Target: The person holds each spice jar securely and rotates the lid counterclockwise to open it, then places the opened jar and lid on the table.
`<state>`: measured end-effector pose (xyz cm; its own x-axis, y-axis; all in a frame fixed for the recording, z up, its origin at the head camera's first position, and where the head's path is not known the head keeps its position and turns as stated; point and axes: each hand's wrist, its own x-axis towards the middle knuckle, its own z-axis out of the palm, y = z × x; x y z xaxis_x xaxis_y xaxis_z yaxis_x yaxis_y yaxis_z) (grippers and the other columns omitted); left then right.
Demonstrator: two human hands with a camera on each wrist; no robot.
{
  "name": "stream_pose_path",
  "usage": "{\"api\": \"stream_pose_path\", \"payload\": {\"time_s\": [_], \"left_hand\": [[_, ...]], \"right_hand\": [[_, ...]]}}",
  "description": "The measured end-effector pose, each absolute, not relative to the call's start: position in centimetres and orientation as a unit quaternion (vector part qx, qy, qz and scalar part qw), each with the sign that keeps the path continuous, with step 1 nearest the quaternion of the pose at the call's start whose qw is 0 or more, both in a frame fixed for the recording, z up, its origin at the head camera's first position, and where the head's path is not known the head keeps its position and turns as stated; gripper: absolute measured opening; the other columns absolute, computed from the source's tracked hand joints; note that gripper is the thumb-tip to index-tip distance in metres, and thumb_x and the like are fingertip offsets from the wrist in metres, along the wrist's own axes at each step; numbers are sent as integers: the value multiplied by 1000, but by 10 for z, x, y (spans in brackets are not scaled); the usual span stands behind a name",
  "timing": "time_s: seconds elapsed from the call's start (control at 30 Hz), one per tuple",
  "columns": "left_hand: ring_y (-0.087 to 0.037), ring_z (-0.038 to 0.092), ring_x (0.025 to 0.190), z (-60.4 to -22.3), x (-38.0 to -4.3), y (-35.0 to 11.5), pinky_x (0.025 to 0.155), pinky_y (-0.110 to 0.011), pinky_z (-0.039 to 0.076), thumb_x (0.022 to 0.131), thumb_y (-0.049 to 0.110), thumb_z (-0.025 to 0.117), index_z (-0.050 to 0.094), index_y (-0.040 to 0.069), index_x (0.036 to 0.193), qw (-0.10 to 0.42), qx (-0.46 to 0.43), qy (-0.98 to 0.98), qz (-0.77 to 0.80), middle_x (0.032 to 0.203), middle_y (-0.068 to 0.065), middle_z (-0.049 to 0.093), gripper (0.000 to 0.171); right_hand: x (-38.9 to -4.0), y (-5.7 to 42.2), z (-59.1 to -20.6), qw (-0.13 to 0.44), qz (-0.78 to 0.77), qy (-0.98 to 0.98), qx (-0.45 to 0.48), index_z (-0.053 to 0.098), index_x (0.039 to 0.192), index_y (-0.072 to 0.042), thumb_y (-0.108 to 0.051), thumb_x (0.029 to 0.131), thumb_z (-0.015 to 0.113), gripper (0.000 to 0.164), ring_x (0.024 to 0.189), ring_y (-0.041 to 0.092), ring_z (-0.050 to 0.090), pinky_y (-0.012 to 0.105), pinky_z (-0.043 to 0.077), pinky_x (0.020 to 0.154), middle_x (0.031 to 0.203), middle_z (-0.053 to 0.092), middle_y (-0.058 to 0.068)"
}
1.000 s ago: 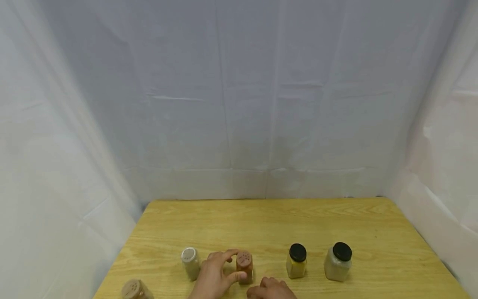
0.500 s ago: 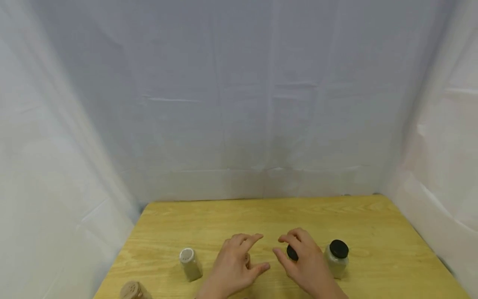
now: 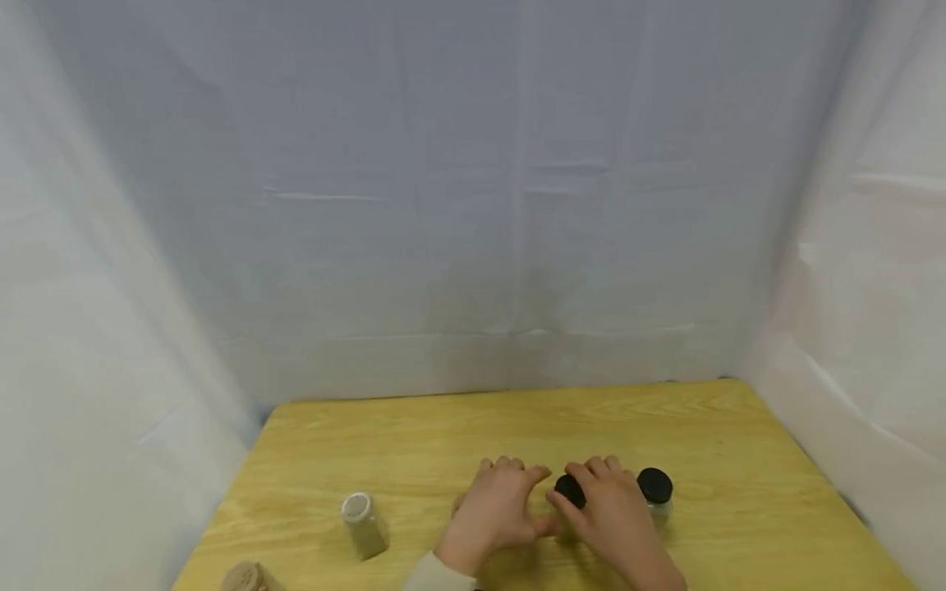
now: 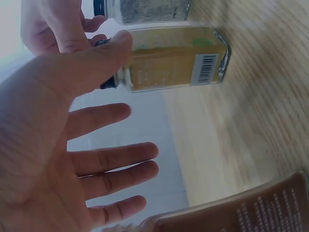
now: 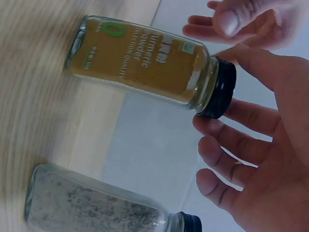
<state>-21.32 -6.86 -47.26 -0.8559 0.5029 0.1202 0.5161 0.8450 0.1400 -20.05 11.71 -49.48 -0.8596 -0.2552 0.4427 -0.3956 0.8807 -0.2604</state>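
Note:
A glass jar of turmeric powder (image 5: 135,63) with a black cap (image 3: 569,491) stands upright on the table. My right hand (image 3: 613,517) holds it by the cap, thumb on one side and fingers on the other. My left hand (image 3: 498,513) is just left of the jar, its fingers (image 4: 116,159) extended and apart, holding nothing. In the left wrist view its thumb overlaps the jar's neck; whether it touches the glass I cannot tell. A reddish-brown spice jar (image 4: 236,212) stands beside the left hand, mostly hidden behind it in the head view.
Right of the right hand stands a jar of grey speckled seasoning (image 5: 91,200), also black-capped. To the left are a white-topped shaker (image 3: 364,527) and a tan-topped shaker (image 3: 245,577) cut by the frame's bottom. White sheeting (image 3: 473,246) surrounds the wooden table (image 3: 414,435).
My left hand has left the reddish-brown jar and moved right, toward the turmeric jar. The right hand has risen from the front edge and taken hold of the turmeric jar's cap.

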Motion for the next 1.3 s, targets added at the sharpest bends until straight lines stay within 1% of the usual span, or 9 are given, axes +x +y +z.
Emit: {"api": "stream_pose_path", "payload": {"time_s": [0.13,0.23,0.33,0.47,0.67,0.8,1.0,1.13,1.3], "left_hand": [[-19,62,98,-479,-216,-66,87,-45,46,78,61,76,72,26,120,51,-268,-959,-76,104,3,71,55],[-18,62,96,-482,-218,-64,83,-43,45,77,61,77,72,27,116,59,-268,-959,-75,100,4,70,52],[-17,60,95,-484,-218,-62,82,-41,44,77,61,76,71,27,117,61,-265,-960,-71,100,4,69,52],[-16,55,92,-485,-218,-60,78,-38,40,79,62,74,70,30,119,64,-260,-962,-59,99,4,67,52],[-17,52,94,-489,-220,-56,79,-42,38,81,63,71,67,36,123,82,-254,-963,-35,100,4,63,50],[-18,52,94,-491,-219,-54,79,-43,39,83,62,70,66,37,124,94,-254,-963,-19,101,4,63,49],[-19,53,96,-491,-218,-53,78,-43,38,83,60,72,67,36,123,95,-252,-963,-19,104,4,64,47],[-19,55,97,-491,-219,-54,77,-43,38,82,61,71,68,35,123,99,-255,-962,-18,106,4,65,48],[-18,54,96,-490,-221,-55,75,-41,36,82,66,69,67,37,124,90,-254,-963,-16,107,5,65,51]], "right_hand": [[-202,118,-498,197,167,-953,156,74,107,-11,-51,85,73,45,83,18,55,41,48,73,93,68,1],[-202,118,-498,194,170,-957,134,74,101,-12,-54,81,76,46,80,18,53,41,48,72,90,68,0],[-202,119,-498,193,176,-958,121,73,96,-14,-57,79,76,47,79,18,53,43,47,73,87,66,-2],[-203,121,-499,202,180,-955,120,71,92,-16,-57,78,77,45,81,19,53,44,46,73,87,62,-2],[-203,123,-501,220,180,-950,132,69,89,-17,-58,79,76,43,85,19,53,42,44,72,91,61,-2],[-204,124,-503,216,187,-948,139,68,90,-18,-57,80,76,41,87,19,53,43,44,73,94,60,-3],[-205,126,-506,210,201,-944,156,68,93,-18,-52,82,76,37,91,20,55,42,44,75,98,60,-3],[-205,126,-505,211,205,-941,169,69,95,-16,-49,84,76,36,97,21,56,44,44,78,101,60,-3],[-205,127,-505,209,214,-936,188,71,101,-15,-43,85,76,33,103,22,58,48,47,80,104,63,-2]]}}
